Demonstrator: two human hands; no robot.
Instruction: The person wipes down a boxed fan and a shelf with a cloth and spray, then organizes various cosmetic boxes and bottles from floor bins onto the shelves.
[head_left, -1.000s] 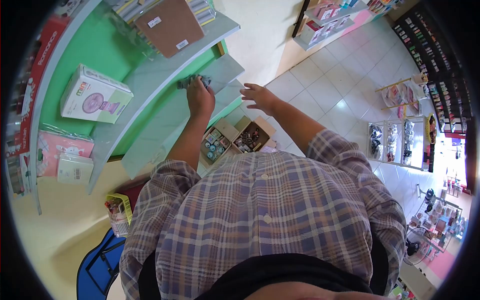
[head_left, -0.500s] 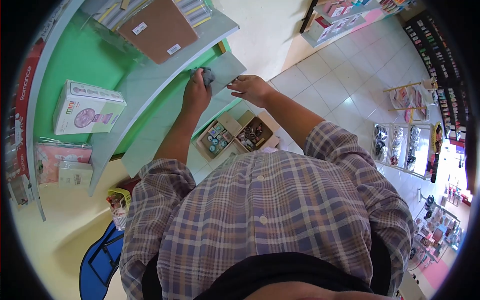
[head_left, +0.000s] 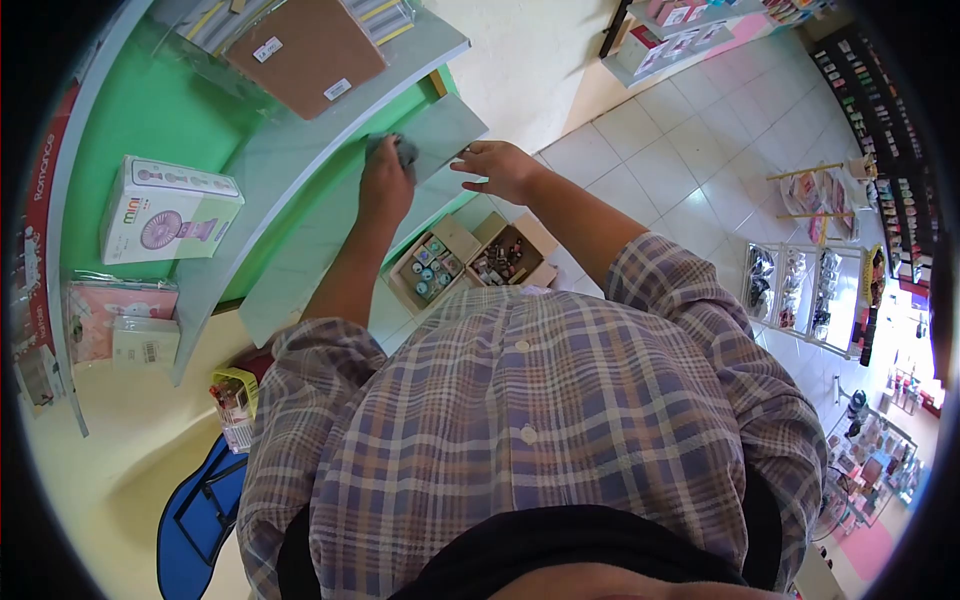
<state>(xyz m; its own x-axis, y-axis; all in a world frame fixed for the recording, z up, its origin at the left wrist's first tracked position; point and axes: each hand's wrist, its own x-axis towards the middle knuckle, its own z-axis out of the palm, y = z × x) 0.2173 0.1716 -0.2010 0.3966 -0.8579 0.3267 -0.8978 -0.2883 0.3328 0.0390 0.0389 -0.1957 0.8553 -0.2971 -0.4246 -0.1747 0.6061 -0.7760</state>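
Note:
My left hand (head_left: 385, 185) is closed around a bunched grey cloth (head_left: 405, 150), which lies against the grey lower shelf (head_left: 440, 130). At that shelf's right edge is my right hand (head_left: 500, 170), its fingers spread and nothing held in it. Whether its fingertips touch the edge cannot be made out. On the upper shelf (head_left: 290, 150), left of my hands, stand a boxed mini fan (head_left: 170, 212) and a brown board in clear wrap (head_left: 305, 60).
Two open cardboard boxes, one with round blue-topped items (head_left: 425, 275) and one with small dark items (head_left: 505, 258), sit on the floor below the shelf. A yellow basket (head_left: 235, 390) and blue folding chair (head_left: 205, 510) are lower left. Display racks (head_left: 805, 295) stand at right.
My left hand has moved slightly left along the shelf with the cloth. My right hand has shifted slightly up and left. The view has tilted a little.

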